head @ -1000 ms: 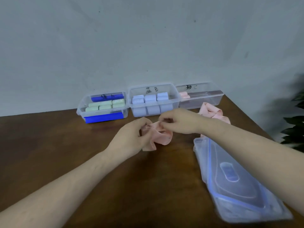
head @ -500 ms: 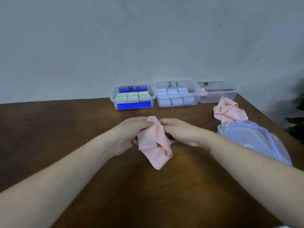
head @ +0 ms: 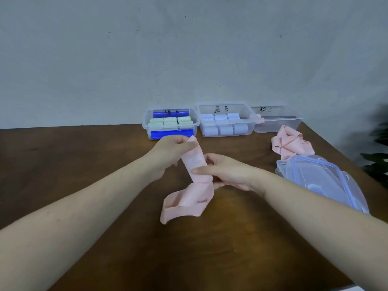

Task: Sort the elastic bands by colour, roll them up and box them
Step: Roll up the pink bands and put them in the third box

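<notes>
Left hand (head: 168,153) pinching top end of pink band (head: 194,164); right hand (head: 227,172) fingers gripping its middle, above surface (head: 84,164) centre. Tail drooping, folding on surface: light, limp, stretchy, likely twisting. Best holding flat at end, keeping tension while rolling.

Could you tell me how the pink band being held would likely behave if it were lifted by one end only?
The pink band would probably hang limp: below the right hand it already droops and folds on the table. It looks thin, so likely light.
</notes>
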Motion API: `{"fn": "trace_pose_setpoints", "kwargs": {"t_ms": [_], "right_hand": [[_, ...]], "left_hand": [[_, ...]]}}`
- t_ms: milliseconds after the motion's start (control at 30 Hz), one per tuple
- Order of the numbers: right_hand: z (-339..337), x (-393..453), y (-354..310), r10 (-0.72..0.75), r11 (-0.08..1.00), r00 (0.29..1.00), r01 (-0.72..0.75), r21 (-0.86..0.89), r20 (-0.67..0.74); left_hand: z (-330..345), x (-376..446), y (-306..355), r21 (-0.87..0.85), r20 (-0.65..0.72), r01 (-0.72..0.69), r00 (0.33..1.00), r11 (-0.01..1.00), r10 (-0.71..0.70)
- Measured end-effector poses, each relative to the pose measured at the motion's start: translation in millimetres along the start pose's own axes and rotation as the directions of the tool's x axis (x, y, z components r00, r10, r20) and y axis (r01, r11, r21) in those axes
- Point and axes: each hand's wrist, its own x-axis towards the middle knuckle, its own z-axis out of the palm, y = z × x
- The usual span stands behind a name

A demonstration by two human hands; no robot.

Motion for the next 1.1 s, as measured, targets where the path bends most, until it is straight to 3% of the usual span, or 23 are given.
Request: {"fn": "trace_pose_setpoints", "kwargs": {"t_ms": [133,267,333,467,600,767,933,1000,1100], "right_hand": [[-6,6,2,-0.028,0.983,0.998,0.037,0.178,-0.053],[-6,13,0,0.015,0.957,0.998,0.001,0.290,-0.053],[-4,18,4,0.064,0.946,0.997,-0.044,0.322,-0.050],[-9,26,17,0.128,0.989,0.990,-0.123,0.084,-0.063],[-21,25,20,0.171,0.978,0.985,-0.174,-0.117,-0.031],[-22,30,24,0.079,0.833,0.985,-0.151,-0.532,-0.156],[-27,30,28,0.049,0.710,0.973,-0.193,-0.677,-0.226],[-31,28,32,0.015,0.711,0.969,-0.184,-0.679,-0.247],[-33,20,40,-0.070,0.760,0.968,-0.104,-0.642,-0.239]], "left_hand": [[5,22,1,-0.069,-0.048,-0.025,0.999,0.997,0.022],[10,37,-10,-0.263,0.089,0.127,0.990,0.956,-0.107],[13,45,-17,-0.283,0.095,0.143,0.988,0.948,-0.121],[15,59,-19,-0.292,-0.050,0.097,0.992,0.952,-0.116],[14,78,-20,-0.239,-0.138,0.139,0.975,0.961,-0.175],[29,97,-28,-0.016,-0.172,0.179,0.969,0.984,-0.179],[33,111,-39,-0.049,-0.116,0.209,0.970,0.977,-0.213],[32,113,-43,-0.045,-0.117,0.200,0.972,0.979,-0.204],[29,110,-51,0.158,-0.177,0.150,0.977,0.976,-0.122]]}}
